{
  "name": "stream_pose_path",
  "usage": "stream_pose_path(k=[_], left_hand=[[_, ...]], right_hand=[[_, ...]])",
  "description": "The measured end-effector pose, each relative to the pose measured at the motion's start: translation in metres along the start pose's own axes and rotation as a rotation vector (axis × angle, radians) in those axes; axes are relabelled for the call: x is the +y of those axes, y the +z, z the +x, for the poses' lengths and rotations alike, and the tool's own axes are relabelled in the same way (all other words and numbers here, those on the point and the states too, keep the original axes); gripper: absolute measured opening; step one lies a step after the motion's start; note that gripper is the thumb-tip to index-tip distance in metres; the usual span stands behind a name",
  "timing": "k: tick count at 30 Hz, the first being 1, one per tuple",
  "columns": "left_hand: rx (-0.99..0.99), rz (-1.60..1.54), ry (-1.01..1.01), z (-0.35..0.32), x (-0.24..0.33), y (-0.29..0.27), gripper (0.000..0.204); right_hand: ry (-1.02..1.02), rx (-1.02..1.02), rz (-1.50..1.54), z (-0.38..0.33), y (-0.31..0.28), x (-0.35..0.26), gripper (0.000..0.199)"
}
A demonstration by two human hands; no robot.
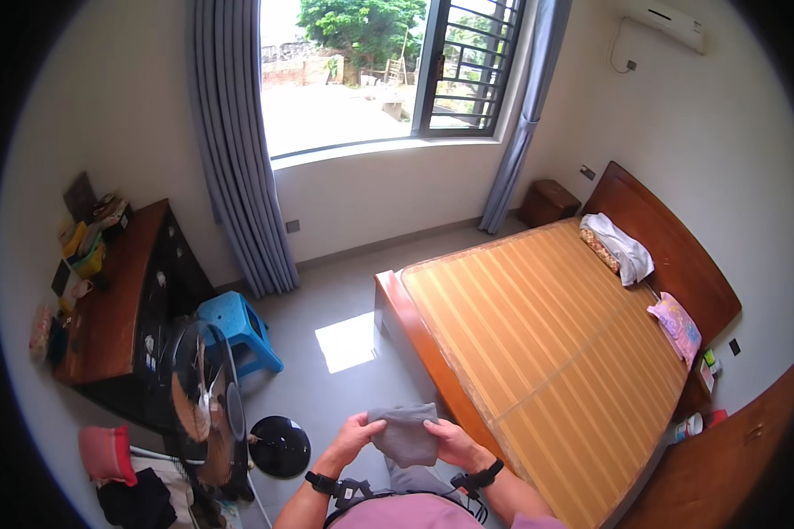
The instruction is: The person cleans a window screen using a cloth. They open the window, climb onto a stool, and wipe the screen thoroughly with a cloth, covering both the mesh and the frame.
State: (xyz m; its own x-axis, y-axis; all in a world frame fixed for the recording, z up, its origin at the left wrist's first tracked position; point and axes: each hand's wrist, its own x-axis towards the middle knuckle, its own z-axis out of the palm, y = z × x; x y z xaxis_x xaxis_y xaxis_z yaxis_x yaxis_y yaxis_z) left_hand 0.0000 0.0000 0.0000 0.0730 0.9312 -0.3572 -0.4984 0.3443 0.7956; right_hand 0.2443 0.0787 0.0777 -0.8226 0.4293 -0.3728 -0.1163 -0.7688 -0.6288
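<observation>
A small grey piece of cloth [404, 438] is stretched between my two hands in front of my body; it looks folded, and I cannot make out what kind of cloth it is. My left hand [355, 441] pinches its left upper edge. On the other side, the right edge is gripped by my right hand [459, 444]. Both wrists wear black straps with small devices. The bed [538, 326] with a striped tan mat stands just to the right of my right hand.
A standing fan [205, 388] with a round black base [280, 447] is at the left, beside a blue stool [238, 326] and a dark wooden desk [119, 300] holding several items. A pink cushion [108, 454] lies near dark clothes. Blue-grey curtains [238, 150] flank the window.
</observation>
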Motion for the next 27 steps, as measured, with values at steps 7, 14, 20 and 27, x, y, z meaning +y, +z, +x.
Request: stream_pose_path(k=[7, 14, 20, 27], left_hand=[[0.181, -0.13, 0.104, 0.147, 0.09, -0.064, 0.029], [0.555, -0.24, 0.336, 0.272, 0.138, -0.163, 0.011], [0.771, -0.632, 0.32, 0.356, 0.083, -0.363, 0.023], [0.993, -0.301, 0.178, 0.425, 0.101, -0.54, 0.006]], right_hand=[[0.111, -0.102, -0.077, 0.193, -0.059, -0.113, 0.052], [0.275, -0.281, -0.123, 0.344, -0.04, -0.23, 0.053], [0.312, -0.244, -0.183, 0.442, -0.055, -0.268, 0.053], [0.275, 0.077, -0.172, 0.53, -0.071, -0.294, 0.051]])
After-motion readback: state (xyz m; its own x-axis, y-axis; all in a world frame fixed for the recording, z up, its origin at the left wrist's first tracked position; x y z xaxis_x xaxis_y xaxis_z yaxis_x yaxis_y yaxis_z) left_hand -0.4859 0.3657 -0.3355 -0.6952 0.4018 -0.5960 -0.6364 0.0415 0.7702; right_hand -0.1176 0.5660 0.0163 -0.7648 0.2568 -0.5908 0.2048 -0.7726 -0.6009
